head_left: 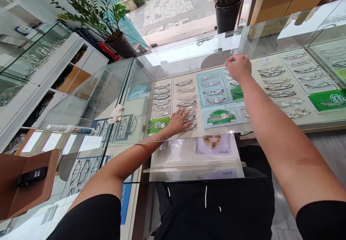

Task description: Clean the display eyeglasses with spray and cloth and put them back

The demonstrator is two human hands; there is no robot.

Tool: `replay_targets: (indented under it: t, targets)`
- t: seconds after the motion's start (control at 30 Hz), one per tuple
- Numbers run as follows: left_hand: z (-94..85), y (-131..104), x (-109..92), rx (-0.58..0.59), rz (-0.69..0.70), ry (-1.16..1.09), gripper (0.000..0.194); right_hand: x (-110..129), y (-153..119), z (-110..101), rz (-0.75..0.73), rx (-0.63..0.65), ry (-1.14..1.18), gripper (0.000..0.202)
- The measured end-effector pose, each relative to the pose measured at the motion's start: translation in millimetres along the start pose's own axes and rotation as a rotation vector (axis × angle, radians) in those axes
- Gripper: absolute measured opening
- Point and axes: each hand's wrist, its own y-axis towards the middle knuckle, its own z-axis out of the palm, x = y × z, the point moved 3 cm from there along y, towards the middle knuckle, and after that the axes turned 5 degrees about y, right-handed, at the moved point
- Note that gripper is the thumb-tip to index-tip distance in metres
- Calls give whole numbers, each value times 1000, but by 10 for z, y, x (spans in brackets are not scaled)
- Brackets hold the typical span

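Note:
My left hand (178, 122) is inside the glass display case, fingers spread over the lower eyeglasses in a column of frames (186, 89). My right hand (240, 66) is raised over the far part of the case, its fingers curled together; whatever they pinch, if anything, is too small to make out. Below it lies a pale blue display card (212, 74) with several glasses on it. A white card with glasses (162, 94) is left of my left hand. More glasses (281, 94) rest in a column right of my right forearm.
Glass case walls (132, 88) rise at the left. On the glass top lie a white bottle (70, 129) and a crumpled white cloth (117, 114). A brown holder (51, 175) with a black device (31, 176) stands lower left. Potted plants (228, 14) stand beyond the case.

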Motion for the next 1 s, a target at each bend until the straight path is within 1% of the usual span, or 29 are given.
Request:
replay_targets:
  t: [0.13, 0.3, 0.4, 0.47, 0.63, 0.77, 0.87, 1.0]
  targets:
    - [-62, -71, -31, -73, -3, 4, 71, 19, -4, -16, 10, 25, -26, 19]
    - [-162, -183, -43, -143, -14, 9, 60, -5, 13, -3, 12, 14, -15, 19]
    - [-182, -202, -40, -138, -29, 21, 59, -49, 33, 20, -5, 10, 3, 23]
    - [-178, -193, -46, -129, -12, 12, 59, -70, 42, 28, -20, 6, 12, 25]
    - [-167, -155, -80, -109, 34, -17, 54, -47, 30, 12, 2, 0, 6, 22]
    - [-178, -142, -116, -84, 52, -23, 52, -6, 13, -1, 24, 22, -25, 19]
    - [-186, -126, -135, -78, 50, -27, 54, -14, 16, 8, 17, 34, -37, 20]
    - [-192, -61, -143, -91, 45, -25, 51, -45, 29, 25, -5, 10, -2, 22]
